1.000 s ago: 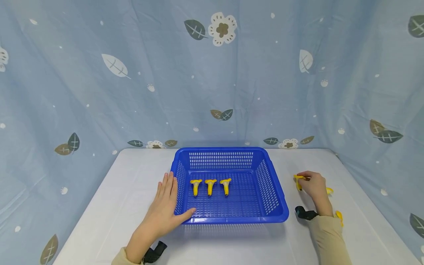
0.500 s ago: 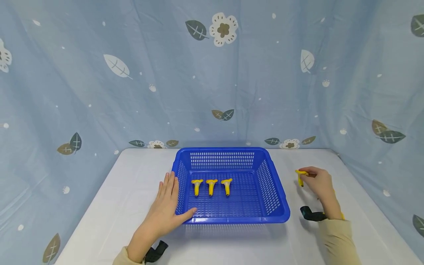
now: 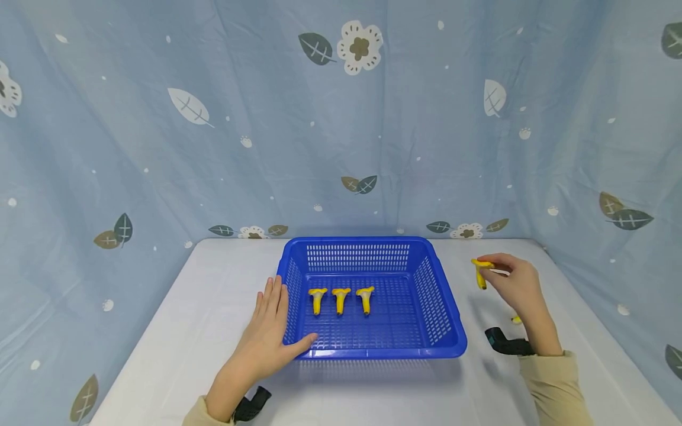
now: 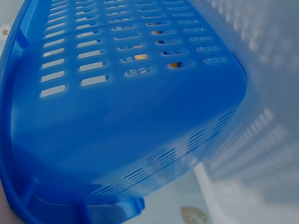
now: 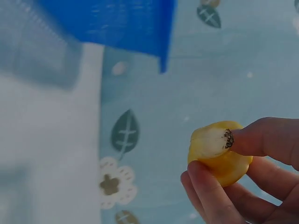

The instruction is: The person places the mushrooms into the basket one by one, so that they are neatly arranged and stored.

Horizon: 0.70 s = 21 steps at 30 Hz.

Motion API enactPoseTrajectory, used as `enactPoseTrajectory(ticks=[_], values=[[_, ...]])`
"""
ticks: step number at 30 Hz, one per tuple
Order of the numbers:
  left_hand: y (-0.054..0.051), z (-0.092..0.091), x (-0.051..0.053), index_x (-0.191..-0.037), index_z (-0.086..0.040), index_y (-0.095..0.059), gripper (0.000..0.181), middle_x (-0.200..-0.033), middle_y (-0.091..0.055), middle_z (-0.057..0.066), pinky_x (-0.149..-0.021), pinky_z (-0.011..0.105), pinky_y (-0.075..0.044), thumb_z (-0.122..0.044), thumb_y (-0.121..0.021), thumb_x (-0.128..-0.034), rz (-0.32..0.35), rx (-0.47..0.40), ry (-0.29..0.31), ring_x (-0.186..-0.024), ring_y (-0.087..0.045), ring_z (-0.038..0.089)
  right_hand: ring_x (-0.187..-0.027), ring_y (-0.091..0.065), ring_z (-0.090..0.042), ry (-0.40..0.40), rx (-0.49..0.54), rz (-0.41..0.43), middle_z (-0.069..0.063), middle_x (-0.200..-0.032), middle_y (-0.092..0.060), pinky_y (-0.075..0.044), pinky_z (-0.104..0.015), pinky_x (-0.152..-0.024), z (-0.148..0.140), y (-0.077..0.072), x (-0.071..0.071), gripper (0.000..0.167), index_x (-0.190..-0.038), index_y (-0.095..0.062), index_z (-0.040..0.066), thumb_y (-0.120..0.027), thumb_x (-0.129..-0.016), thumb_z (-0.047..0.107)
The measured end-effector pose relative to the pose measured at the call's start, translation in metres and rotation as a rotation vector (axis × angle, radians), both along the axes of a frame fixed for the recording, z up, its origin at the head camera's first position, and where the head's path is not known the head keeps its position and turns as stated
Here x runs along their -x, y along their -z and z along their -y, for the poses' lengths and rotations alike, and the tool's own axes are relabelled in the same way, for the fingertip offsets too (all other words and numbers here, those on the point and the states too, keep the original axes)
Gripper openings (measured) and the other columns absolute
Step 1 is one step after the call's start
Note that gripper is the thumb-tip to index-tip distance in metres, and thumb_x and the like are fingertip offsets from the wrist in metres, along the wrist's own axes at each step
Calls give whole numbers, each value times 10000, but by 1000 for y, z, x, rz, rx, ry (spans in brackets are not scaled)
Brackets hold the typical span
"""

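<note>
In the head view a blue plastic basket [image 3: 373, 354] stands on the white table. Inside it, three yellow trumpet-shaped mushrooms [image 3: 340, 300] lie in a row, caps to the back and stems to the front. My left hand [image 3: 263, 337] rests on the basket's left rim with straight fingers, its thumb over the front corner. Right of the basket, my right hand [image 3: 514, 284] pinches another yellow mushroom [image 3: 481, 275] above the table. The right wrist view shows this mushroom [image 5: 219, 154] between thumb and fingers, its dark stem tip facing the camera.
Part of another yellow piece [image 3: 516, 319] shows on the table beneath my right forearm. Black wrist cameras [image 3: 506, 343] sit at both wrists. A blue patterned curtain [image 3: 341, 118] hangs behind the table. Slots pierce the basket's side wall [image 4: 117, 112].
My right hand has lifted the mushroom off the table and raised it slightly. My left hand stays on the basket rim, and the three mushrooms inside lie as before.
</note>
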<state>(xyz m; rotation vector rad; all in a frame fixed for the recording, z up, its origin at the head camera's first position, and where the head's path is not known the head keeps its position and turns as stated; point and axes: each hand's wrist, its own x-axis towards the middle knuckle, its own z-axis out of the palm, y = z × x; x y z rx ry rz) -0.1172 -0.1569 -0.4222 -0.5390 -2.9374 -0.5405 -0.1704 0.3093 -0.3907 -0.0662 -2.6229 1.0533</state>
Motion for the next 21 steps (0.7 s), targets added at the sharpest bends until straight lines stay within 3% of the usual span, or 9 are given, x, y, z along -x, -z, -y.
enactPoseTrajectory(ticks=[10,12,14,17,19,21], values=[[0,0,-1,-1543,95,-130,1139,-1630,-3,255,-1197,560,-55,-694,-586,-858,5,-8,1,-1504,89,360,-1068,-594,-419,-62,-14,-46,-257,-1147,-651,-512,-530,-888,22,-29,-5,256,-1152,-690,-39,-666,-938,99],[0,1,-1,-1539,100,-138,1137,-1628,-9,260,-1196,565,-60,-689,-591,-858,0,-10,1,-1504,82,365,-1055,-606,-401,-78,-14,-50,-243,-1133,-663,-548,-448,-874,25,-33,-5,251,-1148,-695,-32,-669,-939,104],[0,1,-1,-1539,101,-139,1136,-1628,-7,259,-1196,564,-60,-691,-587,-859,2,-8,0,-1504,86,360,-1050,-615,-387,-97,-2,-51,-234,-1130,-668,-568,-288,-840,28,-37,-4,248,-1147,-697,-28,-668,-941,108],[0,1,-1,-1541,98,-136,1136,-1629,-2,256,-1197,561,-56,-694,-584,-860,4,-9,1,-1504,95,353,-1056,-619,-368,-124,28,-44,-223,-1145,-668,-486,-80,-776,31,-42,-3,248,-1156,-698,-20,-664,-945,106],[0,1,0,-1543,93,-129,1137,-1631,3,251,-1198,557,-52,-697,-579,-861,7,-6,1,-1504,102,346,-1066,-616,-362,-136,42,-34,-218,-1161,-664,-442,-54,-765,34,-45,-1,251,-1164,-698,-12,-661,-946,106],[1,1,0,-1544,93,-129,1136,-1631,2,250,-1198,559,-54,-693,-584,-860,7,-9,2,-1504,98,351,-1069,-616,-365,-145,46,-24,-215,-1170,-665,-490,-145,-796,38,-47,1,248,-1164,-701,-3,-665,-944,106]])
